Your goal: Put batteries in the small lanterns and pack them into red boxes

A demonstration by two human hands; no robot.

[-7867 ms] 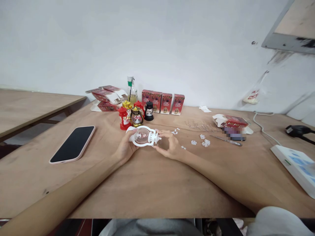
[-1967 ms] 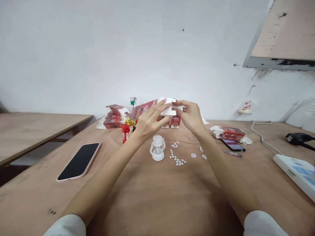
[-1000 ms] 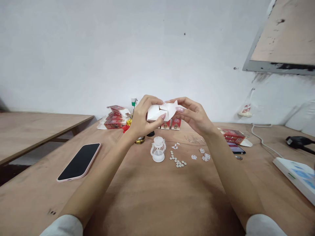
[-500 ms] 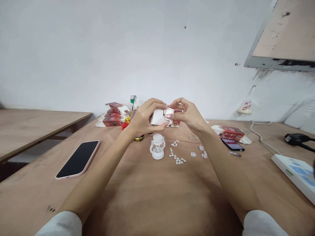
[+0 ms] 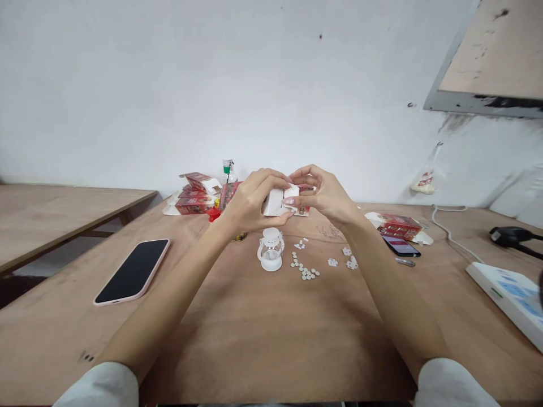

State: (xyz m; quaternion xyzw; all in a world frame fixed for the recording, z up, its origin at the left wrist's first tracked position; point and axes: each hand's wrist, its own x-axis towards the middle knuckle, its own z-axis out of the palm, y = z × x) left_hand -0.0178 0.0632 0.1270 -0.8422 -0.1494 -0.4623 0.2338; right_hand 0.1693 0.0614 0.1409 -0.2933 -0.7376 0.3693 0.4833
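Note:
Both hands are raised above the wooden table [image 5: 263,333], holding a small red and white cardboard box [image 5: 278,200] between them. My left hand [image 5: 248,200] wraps round the box's left side. My right hand [image 5: 324,195] pinches the white end flaps with its fingertips. Directly below stands a small white lantern with a clear globe [image 5: 270,250]. A cluster of several small round button cells [image 5: 305,271] lies just right of the lantern.
A black phone in a pink case [image 5: 132,270] lies at left. Red boxes [image 5: 195,192] and small coloured lanterns [image 5: 214,213] stand at the back. At right are another phone [image 5: 401,247], an opened red box [image 5: 396,225], a white cable [image 5: 445,226] and a white book [image 5: 507,294].
The white lantern that both hands held now stands on the table. Both hands have taken up the box, folded its white flaps inward and lowered it slightly.

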